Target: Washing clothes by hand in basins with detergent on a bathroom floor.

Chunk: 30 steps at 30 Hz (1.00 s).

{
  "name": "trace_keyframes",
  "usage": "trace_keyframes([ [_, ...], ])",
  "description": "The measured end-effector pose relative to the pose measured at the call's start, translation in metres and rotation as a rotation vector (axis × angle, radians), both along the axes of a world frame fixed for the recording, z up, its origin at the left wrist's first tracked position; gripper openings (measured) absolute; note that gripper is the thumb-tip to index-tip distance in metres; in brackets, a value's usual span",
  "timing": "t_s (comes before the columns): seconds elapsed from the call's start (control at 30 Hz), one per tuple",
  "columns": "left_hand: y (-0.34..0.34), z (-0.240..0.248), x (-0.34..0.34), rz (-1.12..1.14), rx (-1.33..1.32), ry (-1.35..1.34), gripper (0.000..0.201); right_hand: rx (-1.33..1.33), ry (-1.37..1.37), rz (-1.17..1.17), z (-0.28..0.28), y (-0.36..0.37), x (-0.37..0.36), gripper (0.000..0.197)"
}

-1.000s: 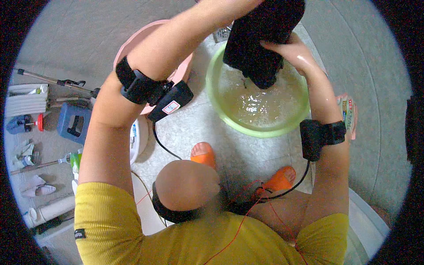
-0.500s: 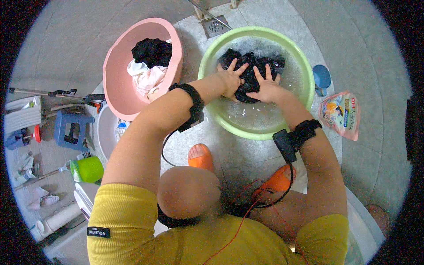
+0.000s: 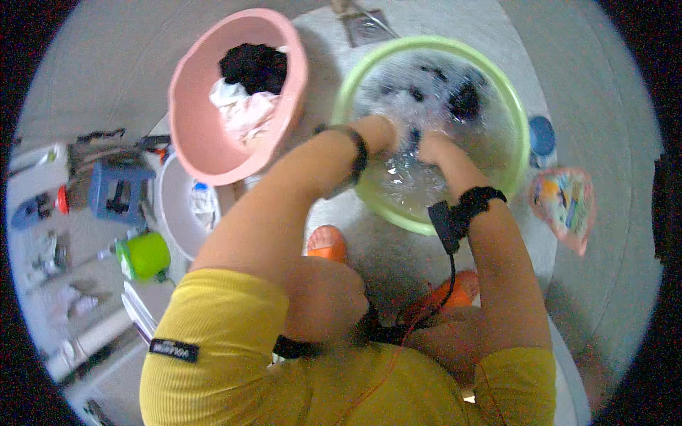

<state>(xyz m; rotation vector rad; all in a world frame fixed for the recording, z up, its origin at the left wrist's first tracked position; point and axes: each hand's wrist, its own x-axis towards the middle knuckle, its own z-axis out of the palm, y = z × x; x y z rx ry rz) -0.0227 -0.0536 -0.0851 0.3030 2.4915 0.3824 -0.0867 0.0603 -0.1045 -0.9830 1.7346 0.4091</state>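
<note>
where the left hand (image 3: 381,135) and the right hand (image 3: 435,148) had lain splayed on top of the black cloth (image 3: 465,101) a moment earlier, both were now dipped into the sudsy water (image 3: 398,79) of the green basin (image 3: 524,138), their fingers lost to view. the cloth had largely gone under too, showing only as dark patches through the foam, the largest beyond the right hand; this suggested that it was being worked under water rather than pressed from above. the grip of either hand could not be told: no fingertips showed, so spread, curled or pinching cloth were all possible. both forearms reached forward and slanted inward, the left more sharply, bringing the hands near each other but apart, around the basin's middle and left side. a black strap (image 3: 359,153) ringed the left forearm, and a black box (image 3: 445,227) sat near the right wrist. on the left, the pink basin (image 3: 190,121) held a black garment (image 3: 256,69) and pale garments (image 3: 245,117); on the right lay a detergent-style pouch (image 3: 565,202) and a blue cup (image 3: 542,136).
</note>
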Motion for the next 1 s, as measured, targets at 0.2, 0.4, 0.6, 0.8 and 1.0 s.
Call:
trace_keyframes([
  [0.2, 0.001, 0.029, 0.015, 0.220, -0.009, 0.090, 0.018, -0.324, 0.807, 0.320, -0.064, 0.044, 0.011, 0.040],
  [0.4, -0.009, 0.025, 0.025, 0.026, -0.290, -0.020, 0.037, -0.341, -0.007, -0.394, 0.018, 0.001, 0.031, 0.046],
  [0.6, -0.017, 0.082, 0.022, 0.305, 0.097, 0.091, 0.060, -0.440, -0.160, -0.558, 0.057, 0.032, -0.007, 0.075],
  [0.8, -0.032, 0.158, -0.002, 0.719, 0.522, 0.496, 0.041, -0.590, -0.247, -0.946, 0.129, 0.054, -0.004, 0.096],
  [1.0, 0.004, 0.234, -0.018, 0.789, 1.179, 0.618, 0.023, -0.958, -0.004, -0.701, 0.107, 0.035, 0.014, 0.098],
])
